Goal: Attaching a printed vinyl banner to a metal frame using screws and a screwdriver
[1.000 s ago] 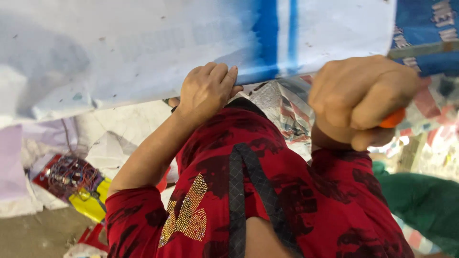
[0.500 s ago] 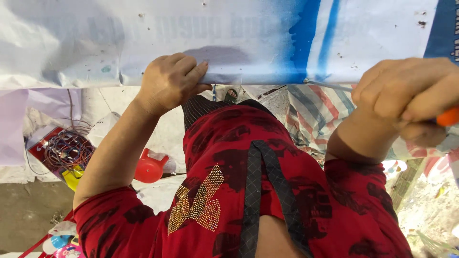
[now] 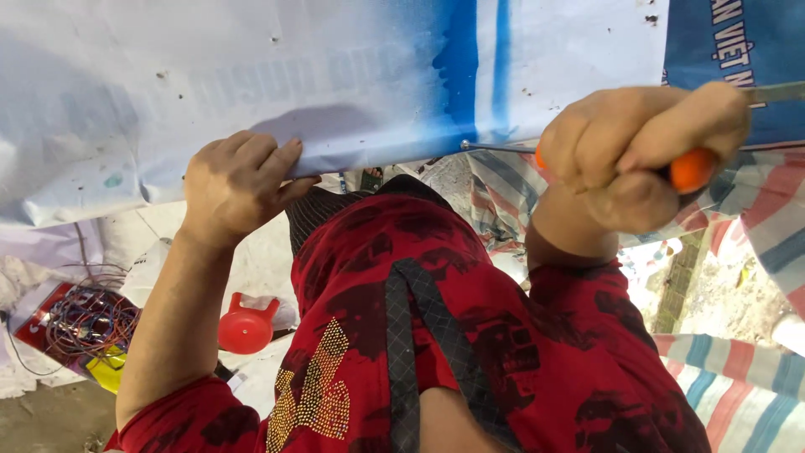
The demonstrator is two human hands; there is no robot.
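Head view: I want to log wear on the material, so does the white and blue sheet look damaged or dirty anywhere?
Yes. The white and blue sheet carries scattered dark specks and small stains, thickest near its top right. The left hand grips its lower edge; the right hand holds an orange-handled tool against that edge. No tear shows.

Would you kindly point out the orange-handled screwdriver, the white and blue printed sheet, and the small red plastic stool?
orange-handled screwdriver (image 3: 693, 169): head view, on the orange handle end.
white and blue printed sheet (image 3: 251, 84): head view, on its white area.
small red plastic stool (image 3: 245, 329): head view, on its round body.
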